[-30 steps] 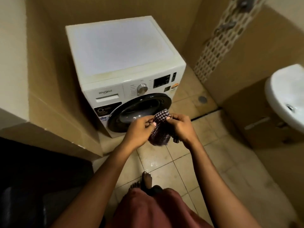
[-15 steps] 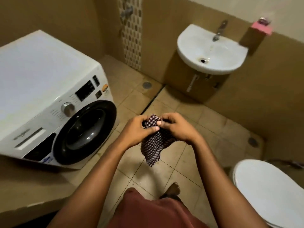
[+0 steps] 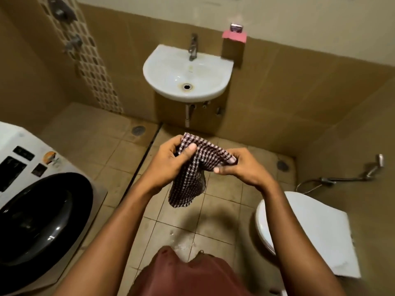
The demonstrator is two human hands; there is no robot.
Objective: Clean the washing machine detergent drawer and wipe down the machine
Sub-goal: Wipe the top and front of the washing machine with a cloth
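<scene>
My left hand (image 3: 171, 161) and right hand (image 3: 241, 167) both pinch the top edge of the checked cloth (image 3: 188, 182), and the rest hangs loose below them. The washing machine (image 3: 42, 210) sits off to the left of my hands; the sink (image 3: 186, 75) is straight ahead, beyond them. I reckon the cloth wants wetting first: bunch it in one hand, free the other for the tap (image 3: 193, 48), then wring it well

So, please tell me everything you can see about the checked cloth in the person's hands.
The checked cloth is small, soft-looking fabric in a dark and white check. It is bunched and creased, not spread flat. The left hand grips its upper left part, the right hand pinches its upper right corner, and the rest hangs limp between them above the tiled floor, touching nothing else.
</scene>
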